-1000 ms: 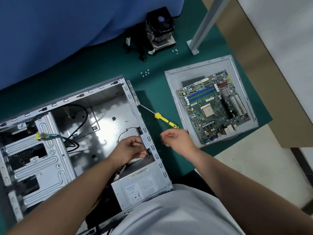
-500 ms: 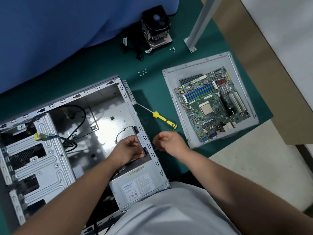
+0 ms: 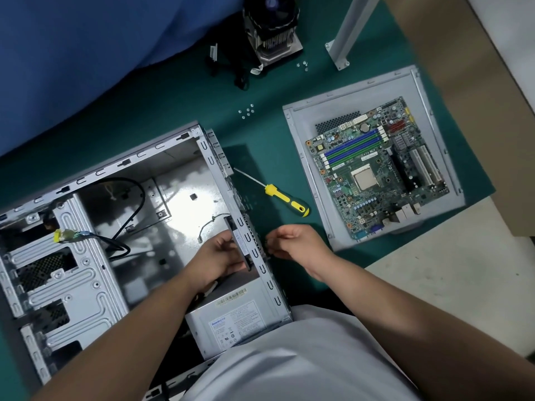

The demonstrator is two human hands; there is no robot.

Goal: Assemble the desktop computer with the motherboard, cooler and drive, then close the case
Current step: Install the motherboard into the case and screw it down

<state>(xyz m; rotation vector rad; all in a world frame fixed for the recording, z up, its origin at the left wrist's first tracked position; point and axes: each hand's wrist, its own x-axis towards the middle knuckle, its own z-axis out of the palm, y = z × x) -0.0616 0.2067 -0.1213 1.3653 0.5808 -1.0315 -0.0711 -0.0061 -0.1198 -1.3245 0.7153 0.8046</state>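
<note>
Green table [image 3: 179,111] carries our open case [image 3: 121,227], lying on its side. Right of the case sits the motherboard [image 3: 376,175] on a grey panel [image 3: 312,117], and the cooler [image 3: 272,30] stands beyond the case. Inside its rear wall our left hand [image 3: 220,261] grips a black fan [image 3: 238,241]; outside that wall our right hand [image 3: 295,244] pinches something too small to tell. Yellow screwdriver [image 3: 286,199] lies beside the case.

One open computer case [image 3: 139,227]. One motherboard [image 3: 376,172] on one grey side panel [image 3: 301,123]. One cooler [image 3: 272,27]. One yellow-handled screwdriver [image 3: 285,199]. One power supply [image 3: 231,319] inside case. Two screw clusters: five screws [image 3: 247,111] mid-mat, three screws [image 3: 302,65] near cooler. Two hands: left hand [image 3: 220,259], right hand [image 3: 295,241].
</note>
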